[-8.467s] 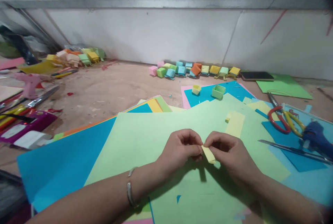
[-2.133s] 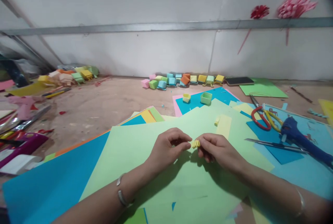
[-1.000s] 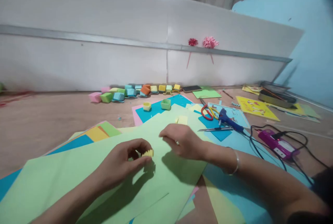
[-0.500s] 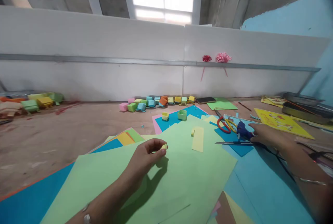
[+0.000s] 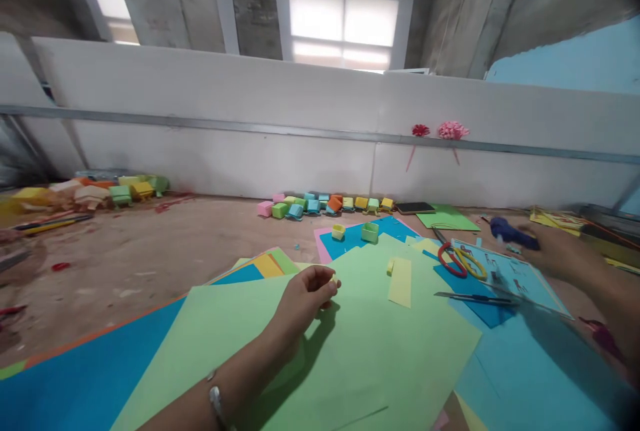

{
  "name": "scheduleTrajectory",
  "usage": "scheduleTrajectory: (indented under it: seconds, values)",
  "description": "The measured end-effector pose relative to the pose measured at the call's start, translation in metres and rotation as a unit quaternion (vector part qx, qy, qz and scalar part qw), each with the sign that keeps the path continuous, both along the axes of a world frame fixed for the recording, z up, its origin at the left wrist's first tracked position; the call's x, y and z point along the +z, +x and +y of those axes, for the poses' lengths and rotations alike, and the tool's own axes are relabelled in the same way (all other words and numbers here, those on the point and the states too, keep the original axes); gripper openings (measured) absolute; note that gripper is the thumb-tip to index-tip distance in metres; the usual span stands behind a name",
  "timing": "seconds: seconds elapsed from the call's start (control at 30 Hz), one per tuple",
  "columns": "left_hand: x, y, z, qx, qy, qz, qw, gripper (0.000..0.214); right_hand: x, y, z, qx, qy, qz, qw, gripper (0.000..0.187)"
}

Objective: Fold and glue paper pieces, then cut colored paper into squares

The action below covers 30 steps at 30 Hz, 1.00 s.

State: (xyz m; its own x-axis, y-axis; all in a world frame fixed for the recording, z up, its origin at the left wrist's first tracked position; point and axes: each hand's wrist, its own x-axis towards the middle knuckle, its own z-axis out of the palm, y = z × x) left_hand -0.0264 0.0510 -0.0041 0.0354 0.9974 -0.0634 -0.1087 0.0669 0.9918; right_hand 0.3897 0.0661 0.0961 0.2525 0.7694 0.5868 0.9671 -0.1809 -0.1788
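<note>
Over the large light green paper sheet (image 5: pixel 260 377), my left hand (image 5: pixel 307 297) pinches a tiny yellow folded paper piece (image 5: pixel 335 278), mostly covered by the fingertips. My right hand (image 5: pixel 555 247), blurred by motion, grips a dark blue glue gun (image 5: pixel 513 232) above the right side of the table. A pale yellow paper strip (image 5: pixel 401 284) and a small yellow folded piece (image 5: pixel 389 267) lie on the green sheet. Beyond them stand a small yellow paper box (image 5: pixel 338 232) and a green paper box (image 5: pixel 369 233).
Red-and-yellow-handled scissors (image 5: pixel 453 259) and a craft knife (image 5: pixel 475 297) lie right of the green sheet. Several coloured paper boxes (image 5: pixel 313 206) line the wall, beside a dark phone (image 5: pixel 415 208). More folded paper pieces (image 5: pixel 93 196) are heaped at the left.
My right hand has lifted the glue gun up and away to the right, off the papers near the scissors. My left hand keeps its pinch. The view has shifted left and up.
</note>
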Motion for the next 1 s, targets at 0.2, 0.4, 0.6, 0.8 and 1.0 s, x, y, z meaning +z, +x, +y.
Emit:
scheduleTrajectory:
  seconds: [0.2, 0.4, 0.6, 0.8, 1.0]
  values:
    - [0.002, -0.003, 0.003, 0.012, -0.017, -0.037, 0.999, 0.032, 0.001, -0.099, 0.008, 0.148, 0.080, 0.103, 0.980, 0.048]
    - [0.000, -0.004, 0.008, 0.001, -0.047, -0.035, 0.998, 0.029, -0.084, -0.172, -0.005, 0.387, 0.003, 0.201, 0.900, 0.025]
    - [0.002, -0.003, 0.013, 0.014, -0.104, -0.060, 0.993, 0.019, -0.121, -0.171, -0.002, 0.471, -0.006, 0.189, 0.862, 0.016]
    - [0.007, -0.006, 0.013, 0.008, -0.148, -0.105, 0.983, 0.012, -0.127, -0.167, -0.003, 0.478, -0.054, 0.191, 0.856, 0.021]
    - [0.007, -0.005, 0.010, -0.009, -0.152, -0.114, 0.982, 0.021, -0.129, -0.172, -0.010, 0.509, -0.075, 0.177, 0.839, 0.022]
